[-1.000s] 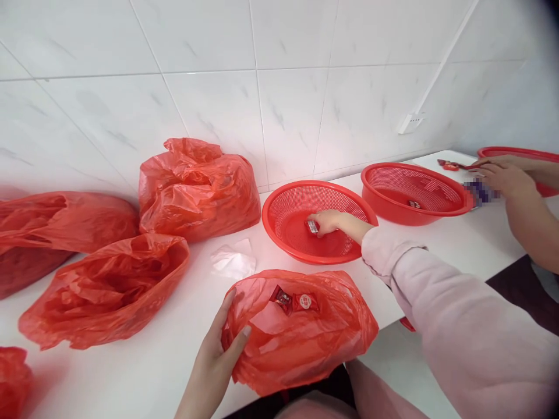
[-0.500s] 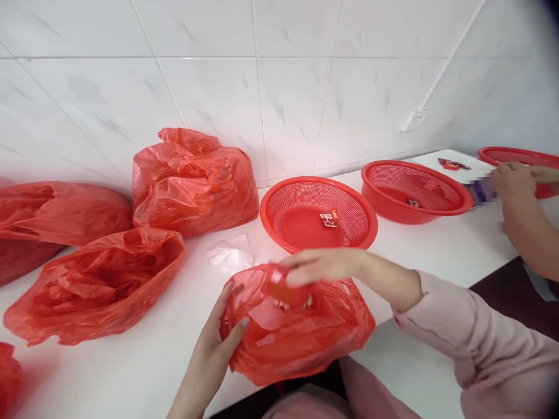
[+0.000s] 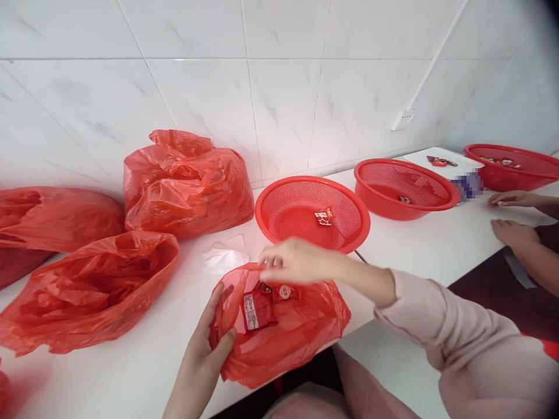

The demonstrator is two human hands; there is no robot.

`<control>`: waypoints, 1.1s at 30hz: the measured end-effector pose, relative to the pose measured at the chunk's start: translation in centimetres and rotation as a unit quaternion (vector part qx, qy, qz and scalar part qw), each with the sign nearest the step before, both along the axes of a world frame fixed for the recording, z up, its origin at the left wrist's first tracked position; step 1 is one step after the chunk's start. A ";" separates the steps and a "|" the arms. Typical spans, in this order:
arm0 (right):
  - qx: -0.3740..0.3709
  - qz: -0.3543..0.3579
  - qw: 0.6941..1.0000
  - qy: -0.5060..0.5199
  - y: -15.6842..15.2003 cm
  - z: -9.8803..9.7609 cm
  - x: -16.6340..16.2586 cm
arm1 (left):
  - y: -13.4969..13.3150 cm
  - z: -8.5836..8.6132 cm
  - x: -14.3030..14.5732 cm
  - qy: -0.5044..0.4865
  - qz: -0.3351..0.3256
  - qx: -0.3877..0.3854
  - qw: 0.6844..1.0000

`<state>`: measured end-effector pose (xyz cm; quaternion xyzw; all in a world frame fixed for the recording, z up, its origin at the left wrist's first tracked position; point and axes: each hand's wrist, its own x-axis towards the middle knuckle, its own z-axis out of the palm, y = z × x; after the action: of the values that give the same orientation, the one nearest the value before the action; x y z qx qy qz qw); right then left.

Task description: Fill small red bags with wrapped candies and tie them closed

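My left hand [image 3: 203, 343] grips the left rim of an open red plastic bag [image 3: 301, 349], thumb on the inside and fingers behind. In the bag's mouth lie a red packet [image 3: 258, 309] with a white printed label and a smaller red packet [image 3: 285, 292] with a round pale mark. Over the bag's far rim hovers my right hand [image 3: 297, 260], slightly blurred, its fingers loosely bent and apart with nothing seen in them. Just behind it stands a red mesh basket [image 3: 283, 224] with a small white-and-red packet [image 3: 324, 217] inside.
Left of me are a large full red bag [image 3: 187, 192], an open red bag [image 3: 91, 297] and another red bag [image 3: 74, 215]. A crumpled white sheet [image 3: 226, 253] lies behind my bag. More red baskets [image 3: 393, 203] stand rightward, near another person's hands [image 3: 515, 233].
My right hand has let go of the red packet, which now lies in the bag, and has lifted slightly left. The other person's hands have drawn back from the far basket.
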<state>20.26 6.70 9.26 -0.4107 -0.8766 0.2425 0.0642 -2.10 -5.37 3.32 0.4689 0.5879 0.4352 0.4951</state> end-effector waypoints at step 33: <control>-0.329 -0.078 0.913 0.230 5.9 1.7 8.1 | 0.0 0.0 0.2 0.003 0.015 -0.017 1.000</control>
<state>28.40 12.56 10.94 -0.4081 -0.6737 0.5990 0.1440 -1.93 -5.34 3.32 0.4525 0.6039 0.4309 0.4949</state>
